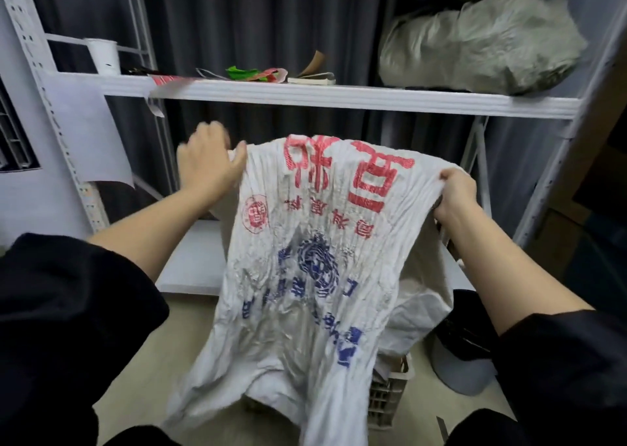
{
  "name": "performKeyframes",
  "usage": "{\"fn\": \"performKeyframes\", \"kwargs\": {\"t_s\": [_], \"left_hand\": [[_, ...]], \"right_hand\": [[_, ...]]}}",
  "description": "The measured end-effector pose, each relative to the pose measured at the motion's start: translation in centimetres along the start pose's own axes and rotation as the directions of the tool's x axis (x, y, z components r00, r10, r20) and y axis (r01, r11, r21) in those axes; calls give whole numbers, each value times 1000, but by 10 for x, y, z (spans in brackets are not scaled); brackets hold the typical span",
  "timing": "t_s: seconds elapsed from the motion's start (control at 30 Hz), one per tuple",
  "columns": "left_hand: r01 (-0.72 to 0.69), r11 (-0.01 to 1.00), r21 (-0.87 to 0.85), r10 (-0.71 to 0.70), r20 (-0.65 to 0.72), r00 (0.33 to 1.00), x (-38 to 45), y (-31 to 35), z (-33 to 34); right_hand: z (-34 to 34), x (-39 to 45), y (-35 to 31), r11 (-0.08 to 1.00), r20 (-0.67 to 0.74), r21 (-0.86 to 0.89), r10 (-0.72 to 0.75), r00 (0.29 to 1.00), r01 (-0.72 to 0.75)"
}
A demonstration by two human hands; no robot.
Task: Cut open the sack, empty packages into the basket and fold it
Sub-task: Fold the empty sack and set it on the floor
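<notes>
Holding the sack (305, 242) upended over the basket (390, 394), right hand (454, 194) pinching a corner; left hand (207, 160), blurred, seemingly spread; both corners are best shaken level.

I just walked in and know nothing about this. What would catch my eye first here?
First, the big crumpled white sack with red and blue print, held up in the middle by the left hand and the right hand at its upper corners. Its lower end drapes over a plastic basket on the floor. Behind, a white shelf carries a bulky grey bag at the upper right.
</notes>
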State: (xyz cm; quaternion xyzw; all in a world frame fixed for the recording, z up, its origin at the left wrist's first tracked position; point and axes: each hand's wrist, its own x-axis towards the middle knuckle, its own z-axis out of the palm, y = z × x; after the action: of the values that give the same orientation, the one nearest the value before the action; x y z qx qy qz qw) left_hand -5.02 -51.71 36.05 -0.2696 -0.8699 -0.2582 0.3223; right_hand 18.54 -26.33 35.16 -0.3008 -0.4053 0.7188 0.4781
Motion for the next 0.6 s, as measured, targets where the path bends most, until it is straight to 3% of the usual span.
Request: {"fn": "performKeyframes", "kwargs": {"t_s": [0.03,0.07,0.1,0.13,0.17,0.2,0.23,0.3,0.37,0.4,0.47,0.6], "left_hand": [[174,984,-42,-166,150,975,-6,-11,9],[347,935,-73,-294,385,875,-15,-19,16],[488,871,-65,-345,626,700,-27,-26,22],[584,811,-42,-331,790,517,-38,-29,26],[656,753,-51,-286,872,397,-47,-32,34],[728,674,-123,-214,911,353,-55,-33,43],[792,558,-245,-118,922,369,-59,-33,55],[838,254,-483,43,871,489,-59,-26,72],[811,-3,-585,47,810,584,-52,-13,71],[796,-69,-601,23,797,603,-47,-10,68],[784,-116,-611,-12,790,613,-37,-9,60],[772,-90,-630,-42,777,629,-16,-20,48]], "right_hand": [[-3,0,0,1000,-11,11,-1,1000,1],[-7,1,2,1000,-24,19,4,1000,-3],[-10,3,3,1000,-27,17,19,999,-19],[-14,6,4,999,-29,3,32,999,-32],[-16,7,5,999,-30,-14,39,999,-39],[-20,9,6,999,-27,-27,45,999,-46],[-23,12,7,998,-19,-31,56,998,-57],[-29,15,7,994,6,-70,88,996,-87],[-34,20,4,988,28,-110,117,993,-113],[-37,22,2,984,43,-124,130,991,-124],[-40,26,1,978,60,-167,138,989,-126],[-44,39,4,960,87,-266,111,990,-85]]}}
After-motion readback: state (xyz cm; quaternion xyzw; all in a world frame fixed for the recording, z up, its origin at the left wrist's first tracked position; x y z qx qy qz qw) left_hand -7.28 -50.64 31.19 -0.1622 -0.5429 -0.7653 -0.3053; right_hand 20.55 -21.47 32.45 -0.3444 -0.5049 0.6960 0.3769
